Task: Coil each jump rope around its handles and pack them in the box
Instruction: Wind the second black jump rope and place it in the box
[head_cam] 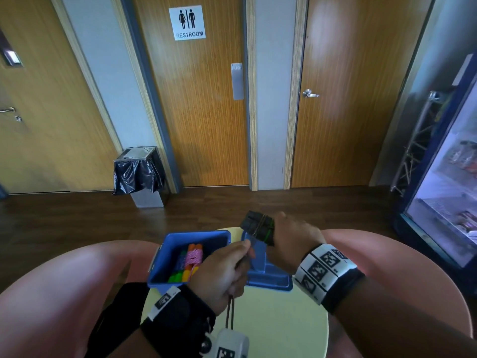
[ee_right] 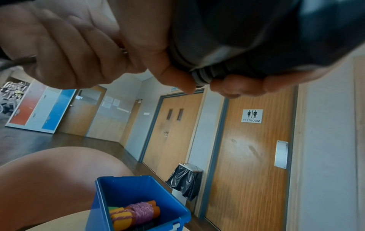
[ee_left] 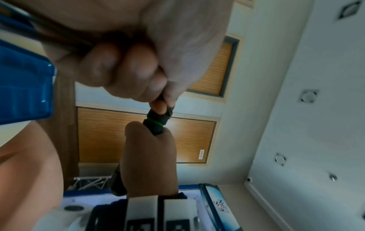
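A person's right hand [head_cam: 291, 236] clasps a pair of black jump-rope handles [head_cam: 259, 226] above the pale round worktop [head_cam: 278, 313], dark cord already looped around them. The left hand [head_cam: 222, 272] pinches the free cord [head_cam: 230, 315], its grip curled tight; the cord's lower end drops out of sight behind the wrist camera. The open blue box [head_cam: 165, 254] sits just left of the hands, holding coiled ropes in pink [head_cam: 193, 257], orange and green. Its lid [head_cam: 268, 277] lies largely hidden behind both hands.
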{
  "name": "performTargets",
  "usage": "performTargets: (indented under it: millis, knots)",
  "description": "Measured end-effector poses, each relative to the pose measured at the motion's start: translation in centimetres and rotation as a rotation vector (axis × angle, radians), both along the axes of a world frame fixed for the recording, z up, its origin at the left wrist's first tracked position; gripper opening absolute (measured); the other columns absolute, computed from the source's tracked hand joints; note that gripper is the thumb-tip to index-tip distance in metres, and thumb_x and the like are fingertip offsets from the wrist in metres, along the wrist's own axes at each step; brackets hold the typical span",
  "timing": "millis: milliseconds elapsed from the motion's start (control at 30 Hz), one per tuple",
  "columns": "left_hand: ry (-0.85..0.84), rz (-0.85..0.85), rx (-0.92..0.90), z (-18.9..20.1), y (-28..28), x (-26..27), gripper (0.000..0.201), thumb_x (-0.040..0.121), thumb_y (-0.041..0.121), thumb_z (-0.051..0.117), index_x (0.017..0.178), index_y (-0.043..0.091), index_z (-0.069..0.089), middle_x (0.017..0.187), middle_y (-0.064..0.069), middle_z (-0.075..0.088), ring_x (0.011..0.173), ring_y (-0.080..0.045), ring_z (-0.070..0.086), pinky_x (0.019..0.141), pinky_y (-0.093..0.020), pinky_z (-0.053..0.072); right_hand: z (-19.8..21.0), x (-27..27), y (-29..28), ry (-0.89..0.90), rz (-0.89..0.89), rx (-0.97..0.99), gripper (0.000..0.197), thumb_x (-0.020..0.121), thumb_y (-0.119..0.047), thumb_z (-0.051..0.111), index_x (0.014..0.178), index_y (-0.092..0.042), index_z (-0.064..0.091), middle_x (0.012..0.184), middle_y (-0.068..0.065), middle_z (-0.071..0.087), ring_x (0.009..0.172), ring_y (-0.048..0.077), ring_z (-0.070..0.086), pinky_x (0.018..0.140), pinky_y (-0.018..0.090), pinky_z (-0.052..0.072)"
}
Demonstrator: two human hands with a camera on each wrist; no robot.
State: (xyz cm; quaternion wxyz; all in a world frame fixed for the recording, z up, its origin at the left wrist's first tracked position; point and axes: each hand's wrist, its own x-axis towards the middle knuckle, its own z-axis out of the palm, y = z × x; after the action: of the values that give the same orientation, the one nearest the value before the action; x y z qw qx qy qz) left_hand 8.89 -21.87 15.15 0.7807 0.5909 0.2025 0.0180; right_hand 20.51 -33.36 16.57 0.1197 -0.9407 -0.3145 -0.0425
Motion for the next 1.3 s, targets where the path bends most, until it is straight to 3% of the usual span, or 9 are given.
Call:
performTargets:
  millis: [167, 333, 433, 533, 633, 767, 967, 1167, 1300]
  knots:
    - [-0.062, 0.055, 0.323, -0.1, -0.4, 0.6, 0.033, 0.104, 0.022, 0.045, 0.076, 0.009, 0.057, 0.06, -0.005, 0.056, 0.055, -0.021, 0.063, 0.054, -0.028, 0.05, -0.1, 0.4, -0.4, 0.198, -0.022, 0.075, 0.029, 0.072, -0.032, 0.057, 0.099, -0.024, 0.051, 0.084, -0.003, 0.064, 0.075, 0.022, 0.065, 0.071, 0.037, 0.057]
    - [-0.149, 0.048, 0.464, -0.3, -0.1, 0.8, 0.036, 0.102, 0.022, 0.051, 0.068, 0.011, 0.059, 0.055, -0.004, 0.049, 0.047, -0.016, 0.045, 0.046, -0.022, 0.037, -0.6, 0.2, -0.8, 0.516, 0.05, 0.279, 0.018, 0.063, -0.027, 0.055, 0.078, -0.019, 0.056, 0.062, -0.001, 0.06, 0.055, 0.018, 0.058, 0.055, 0.039, 0.052]
    - [-0.193, 0.044, 0.468, -0.4, 0.3, 0.6, 0.037, 0.1, 0.024, 0.056, 0.065, 0.011, 0.061, 0.05, -0.001, 0.044, 0.044, -0.014, 0.036, 0.044, -0.023, 0.03, -0.8, -1.1, -0.9, 0.718, 0.037, 0.377, 0.011, 0.073, -0.018, 0.058, 0.078, -0.009, 0.055, 0.059, 0.001, 0.048, 0.054, 0.017, 0.046, 0.054, 0.034, 0.039]
    - [-0.203, 0.046, 0.456, -0.4, 0.7, 0.4, 0.038, 0.095, 0.028, 0.061, 0.06, 0.014, 0.063, 0.049, 0.0, 0.045, 0.042, -0.014, 0.036, 0.044, -0.024, 0.03, -0.7, -2.8, -1.3, 1.064, -0.012, 0.523, 0.008, 0.076, -0.009, 0.057, 0.069, -0.009, 0.053, 0.053, 0.006, 0.05, 0.048, 0.02, 0.046, 0.055, 0.03, 0.038]
    - [-0.206, 0.04, 0.428, -0.5, 0.9, 0.0, 0.037, 0.093, 0.029, 0.063, 0.059, 0.017, 0.065, 0.048, -0.001, 0.046, 0.039, -0.014, 0.035, 0.044, -0.024, 0.029, -0.5, -4.2, -2.0, 1.495, -0.048, 0.765, 0.007, 0.066, -0.008, 0.056, 0.072, -0.006, 0.053, 0.059, 0.012, 0.05, 0.046, 0.023, 0.048, 0.048, 0.024, 0.041]
    - [-0.212, 0.037, 0.426, -0.5, 1.5, -0.7, 0.035, 0.09, 0.027, 0.067, 0.057, 0.018, 0.067, 0.048, -0.003, 0.043, 0.043, -0.017, 0.035, 0.044, -0.024, 0.027, -0.3, -5.0, -2.9, 1.853, 0.046, 0.928, 0.019, 0.06, -0.008, 0.055, 0.078, -0.009, 0.061, 0.07, 0.01, 0.052, 0.056, 0.024, 0.051, 0.061, 0.031, 0.043]
    - [-0.238, 0.025, 0.383, 0.2, 1.9, -2.3, 0.036, 0.074, 0.04, 0.081, 0.051, 0.02, 0.062, 0.052, -0.008, 0.041, 0.052, -0.02, 0.032, 0.048, -0.026, 0.025, 0.3, -6.6, -2.7, 2.002, 0.207, 0.997, 0.027, 0.061, -0.009, 0.058, 0.087, -0.008, 0.059, 0.076, 0.009, 0.049, 0.062, 0.024, 0.05, 0.069, 0.035, 0.045]
    - [-0.297, 0.024, 0.362, 1.9, 3.3, -3.8, 0.036, 0.066, 0.05, 0.076, 0.054, 0.019, 0.062, 0.059, -0.024, 0.042, 0.055, -0.024, 0.03, 0.054, -0.033, 0.025, 1.6, -7.9, -1.8, 1.974, 0.325, 0.981, 0.028, 0.063, -0.01, 0.056, 0.091, -0.01, 0.054, 0.074, 0.007, 0.044, 0.062, 0.022, 0.044, 0.066, 0.034, 0.042]
    - [-0.291, -0.005, 0.263, 1.8, 4.5, -4.5, 0.034, 0.071, 0.039, 0.077, 0.052, 0.018, 0.059, 0.062, -0.026, 0.05, 0.058, -0.03, 0.033, 0.055, -0.033, 0.023, 2.0, -8.9, -0.8, 1.964, 0.352, 0.994, 0.029, 0.063, -0.01, 0.056, 0.092, -0.01, 0.053, 0.074, 0.007, 0.045, 0.062, 0.022, 0.045, 0.067, 0.034, 0.042]
